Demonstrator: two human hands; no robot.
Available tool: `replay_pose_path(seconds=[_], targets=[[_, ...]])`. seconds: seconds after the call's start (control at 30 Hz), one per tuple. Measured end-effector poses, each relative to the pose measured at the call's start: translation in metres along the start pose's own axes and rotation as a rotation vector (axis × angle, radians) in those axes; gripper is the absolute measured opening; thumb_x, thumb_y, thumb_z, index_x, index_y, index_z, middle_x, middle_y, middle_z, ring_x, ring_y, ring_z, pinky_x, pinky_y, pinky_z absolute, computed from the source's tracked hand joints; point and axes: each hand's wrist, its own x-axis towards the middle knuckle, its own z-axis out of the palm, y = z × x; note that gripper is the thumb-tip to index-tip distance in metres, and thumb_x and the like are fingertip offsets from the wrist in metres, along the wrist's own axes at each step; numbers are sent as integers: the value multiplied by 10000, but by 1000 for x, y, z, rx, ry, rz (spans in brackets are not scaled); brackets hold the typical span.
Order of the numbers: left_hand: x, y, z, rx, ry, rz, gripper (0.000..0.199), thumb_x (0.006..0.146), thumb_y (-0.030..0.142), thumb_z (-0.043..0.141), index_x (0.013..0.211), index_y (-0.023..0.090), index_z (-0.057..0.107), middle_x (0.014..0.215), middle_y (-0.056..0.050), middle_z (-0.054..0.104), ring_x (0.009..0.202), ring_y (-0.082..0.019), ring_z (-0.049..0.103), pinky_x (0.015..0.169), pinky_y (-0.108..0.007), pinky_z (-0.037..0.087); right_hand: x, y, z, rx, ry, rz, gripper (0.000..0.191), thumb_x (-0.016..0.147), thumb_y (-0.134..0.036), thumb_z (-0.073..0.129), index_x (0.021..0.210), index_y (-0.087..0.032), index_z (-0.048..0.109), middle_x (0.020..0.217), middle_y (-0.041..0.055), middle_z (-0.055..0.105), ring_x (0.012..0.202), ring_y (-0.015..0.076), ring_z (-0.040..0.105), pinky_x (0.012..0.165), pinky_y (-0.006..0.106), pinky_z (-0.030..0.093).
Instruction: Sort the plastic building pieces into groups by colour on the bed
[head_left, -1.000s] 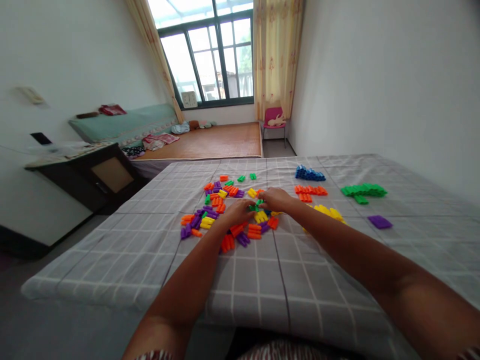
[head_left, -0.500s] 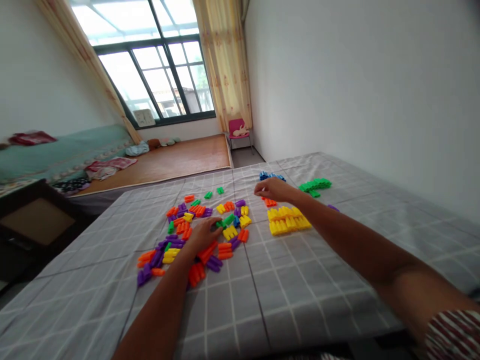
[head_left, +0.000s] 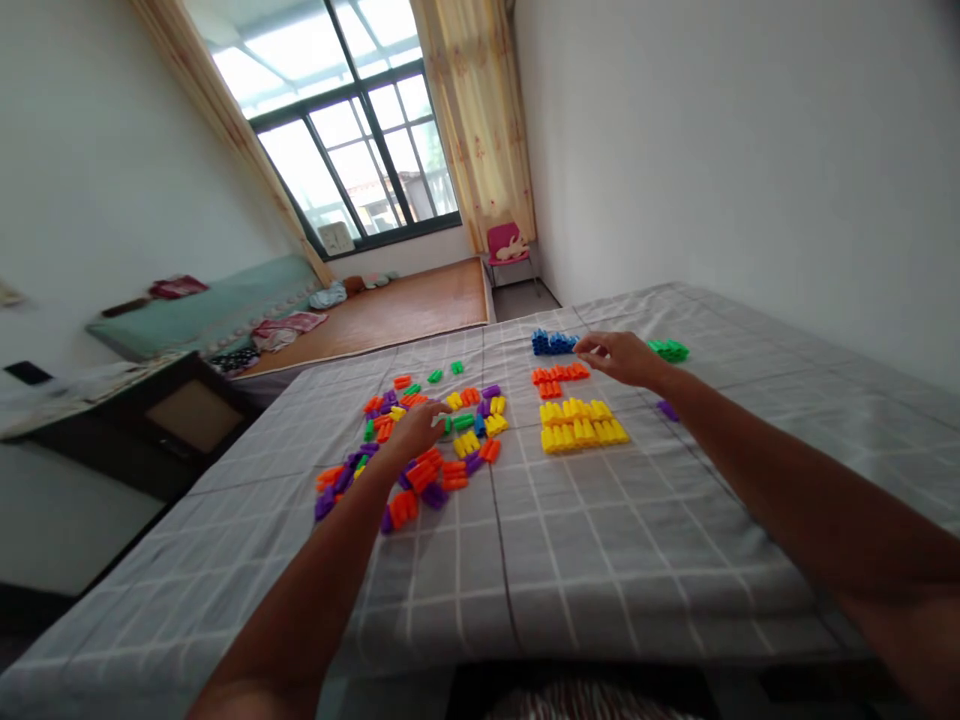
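My left hand (head_left: 416, 430) hovers over a loose heap of mixed plastic toy blocks, with thumb and forefinger slightly apart. Just past its fingertips lie a green block (head_left: 464, 422) and yellow blocks (head_left: 466, 443). Orange blocks (head_left: 424, 470) and purple ones surround the wrist. My right hand (head_left: 619, 357) is held with its fingers together, between a row of blue blocks (head_left: 553, 343) and a green group (head_left: 669, 350). Anything pinched there is too small to make out. Nearer to me stand an orange group (head_left: 559, 375) and two rows of yellow blocks (head_left: 583, 428).
A grey checked cloth (head_left: 570, 540) covers the table. One purple block (head_left: 667, 410) lies under my right forearm. A dark cabinet (head_left: 187, 415) stands at left, a low bed (head_left: 420, 300) and a pink chair (head_left: 506, 243) beyond. The white wall runs along the right.
My right hand has moved right, from over the orange group to between the blue and green groups. My left hand stays over the mixed heap. The camera view has tilted and shifted.
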Motion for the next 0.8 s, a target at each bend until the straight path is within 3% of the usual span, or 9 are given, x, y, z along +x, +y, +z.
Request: replay_pose_path(seconds=[0.13, 0.3, 0.47, 0.6, 0.7, 0.8], targets=[[10, 15, 2, 8, -146, -21, 372, 790, 274, 603, 1153, 228, 672, 1179, -53, 679, 1082, -241, 623, 971, -350, 467, 0, -6, 5, -11, -78, -53, 213, 842, -294, 544, 962, -199, 692, 916, 21, 733, 719, 148, 657, 685, 250, 463], [13, -3, -3, -80, -69, -33, 416, 797, 228, 562, 1202, 181, 640, 1189, -70, 669, 1063, -212, 625, 952, -322, 477, -1, -36, 24, -16, -188, -156, 187, 847, -267, 544, 935, -200, 694, 854, 25, 729, 736, 149, 653, 666, 233, 433], [2, -27, 3, -80, -156, -72, 514, 718, 173, 623, 1231, 186, 620, 1149, -65, 682, 945, -191, 653, 846, -285, 518, 17, -101, 71, -96, -318, -231, 228, 886, -327, 529, 996, -205, 686, 970, 62, 727, 851, 177, 655, 725, 247, 437], [-5, -21, 19, -10, -74, -72, 440, 745, 151, 589, 1178, 193, 658, 1098, -68, 700, 932, -183, 644, 844, -272, 502, 42, -155, 119, -345, -434, -173, 346, 867, -432, 566, 1071, -180, 687, 1038, 150, 708, 956, 268, 644, 805, 349, 458], [-9, -17, 20, -10, -41, -75, 442, 765, 150, 555, 1194, 186, 652, 1070, -83, 707, 936, -190, 644, 840, -273, 492, 56, -180, 146, -450, -450, -140, 419, 833, -452, 610, 1049, -105, 701, 1094, 218, 675, 1052, 345, 591, 896, 458, 430], [-11, -16, 14, -42, -95, -53, 483, 752, 191, 596, 1235, 202, 625, 1044, -78, 716, 946, -207, 645, 844, -283, 486, 64, -192, 162, -466, -446, -137, 344, 841, -352, 605, 1048, -95, 701, 1179, 215, 642, 1139, 355, 537, 951, 497, 403]])
